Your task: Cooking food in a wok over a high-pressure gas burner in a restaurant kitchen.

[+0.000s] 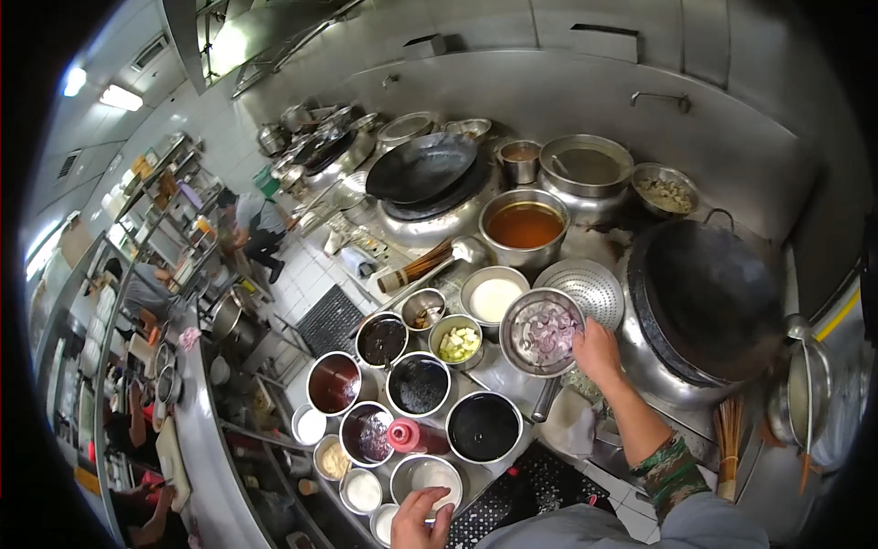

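Observation:
My right hand (599,355) is closed on the right rim of a round steel bowl (523,364) with sliced red onion (547,329) in it. Its fingertips reach over the onion. A dark handle (546,401) sticks out below the bowl. At the bottom edge, my left hand (421,520) is loosely bent, thumb and fingers apart, seemingly empty. It hovers by the near rim of a steel pot (401,476) with white contents. A red squeeze bottle (412,435) lies beyond that pot, and a perforated skimmer (585,291) rests beside the onion bowl.
A large black wok (709,302) sits on the right burner; another wok (422,169) stands farther back. Pots of dark sauces (419,384) and a pot of orange-brown liquid (524,226) crowd the counter. A ladle (471,251) lies beside a bamboo brush (430,263). Other people (256,220) are at left.

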The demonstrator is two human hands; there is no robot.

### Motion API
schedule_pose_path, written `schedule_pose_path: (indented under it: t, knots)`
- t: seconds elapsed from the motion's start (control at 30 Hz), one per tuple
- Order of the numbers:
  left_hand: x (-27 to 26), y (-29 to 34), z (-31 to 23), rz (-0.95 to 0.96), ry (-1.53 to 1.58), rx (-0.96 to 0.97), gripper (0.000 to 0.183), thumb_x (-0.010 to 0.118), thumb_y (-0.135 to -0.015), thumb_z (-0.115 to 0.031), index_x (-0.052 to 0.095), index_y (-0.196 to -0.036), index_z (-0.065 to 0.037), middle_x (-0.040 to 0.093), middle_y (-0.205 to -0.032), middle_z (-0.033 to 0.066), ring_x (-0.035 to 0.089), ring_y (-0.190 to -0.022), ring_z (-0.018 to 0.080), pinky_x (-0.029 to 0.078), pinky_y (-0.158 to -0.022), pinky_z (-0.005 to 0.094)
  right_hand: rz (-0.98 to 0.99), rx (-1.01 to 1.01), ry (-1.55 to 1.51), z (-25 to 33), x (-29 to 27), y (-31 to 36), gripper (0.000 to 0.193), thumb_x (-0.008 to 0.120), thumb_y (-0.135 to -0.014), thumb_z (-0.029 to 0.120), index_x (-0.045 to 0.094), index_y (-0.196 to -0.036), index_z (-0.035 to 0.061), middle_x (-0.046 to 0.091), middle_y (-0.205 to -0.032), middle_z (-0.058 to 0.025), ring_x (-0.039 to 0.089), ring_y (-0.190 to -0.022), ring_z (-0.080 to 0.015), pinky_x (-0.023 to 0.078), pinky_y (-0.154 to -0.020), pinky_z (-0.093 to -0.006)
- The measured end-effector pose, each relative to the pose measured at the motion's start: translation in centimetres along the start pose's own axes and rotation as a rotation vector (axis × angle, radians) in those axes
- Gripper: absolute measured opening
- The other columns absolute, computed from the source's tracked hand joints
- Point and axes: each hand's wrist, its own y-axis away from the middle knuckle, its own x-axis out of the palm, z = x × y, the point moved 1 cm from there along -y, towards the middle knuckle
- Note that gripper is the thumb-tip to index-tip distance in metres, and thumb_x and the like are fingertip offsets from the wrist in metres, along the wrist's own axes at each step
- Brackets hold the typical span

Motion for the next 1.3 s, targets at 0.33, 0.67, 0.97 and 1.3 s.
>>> schedule_pose_path:
  t: [0.33,0.67,0.97,1.3]
  knots:
    - [2.9,-2.2,-6.3,-0.205,0.063,0.172,0.027,0.068,-0.093,-0.016,0.065,-0.115,-0.002,0.065,-0.115,0.013,0.065,-0.103,0.0328,0.053,-0.086,0.0396,-0.05,0.202,-0.482,-6.3,0.5,-8.5,0.026,0.054,-0.09,0.019,0.06,-0.107,-0.0005,0.061,-0.073,-0.0093,0.059,-0.053,-0.0226,0.047,-0.042,-0.0378]
    - [-7.2,8.9,-0.6,-0.804,0.167,-0.106,0.039,0.077,-0.087,-0.03,0.066,-0.118,-0.007,0.042,-0.146,0.0176,0.044,-0.136,0.0295,0.041,-0.107,0.0389,0.558,-0.739,-0.425,27.9,-1.0,13.9,0.024,0.054,-0.085,0.019,0.058,-0.097,-0.0023,0.061,-0.091,-0.0271,0.062,-0.083,-0.0422,0.047,-0.075,-0.0522]
    - [-20.5,29.7,21.7,-1.444,0.276,-0.702,0.026,0.068,-0.092,-0.023,0.064,-0.079,0.0,0.057,-0.064,0.0019,0.047,-0.061,0.0102,0.04,-0.055,0.0326,1.278,-0.89,-0.544,44.8,13.7,43.2,0.057,0.06,-0.095,0.046,0.06,-0.125,-0.0021,0.07,-0.083,-0.0245,0.07,-0.083,-0.0414,0.054,-0.077,-0.0458]
    - [-36.1,43.4,57.9,-1.884,0.821,-0.656,0.016,0.063,-0.092,-0.017,0.058,-0.093,-0.002,0.061,-0.09,0.0125,0.062,-0.079,0.0226,0.054,-0.06,0.0422,1.628,-0.555,-0.16,33.6,9.5,45.6,0.043,0.067,-0.092,0.025,0.063,-0.126,-0.0002,0.071,-0.103,-0.0202,0.068,-0.096,-0.0256,0.052,-0.087,-0.0352]
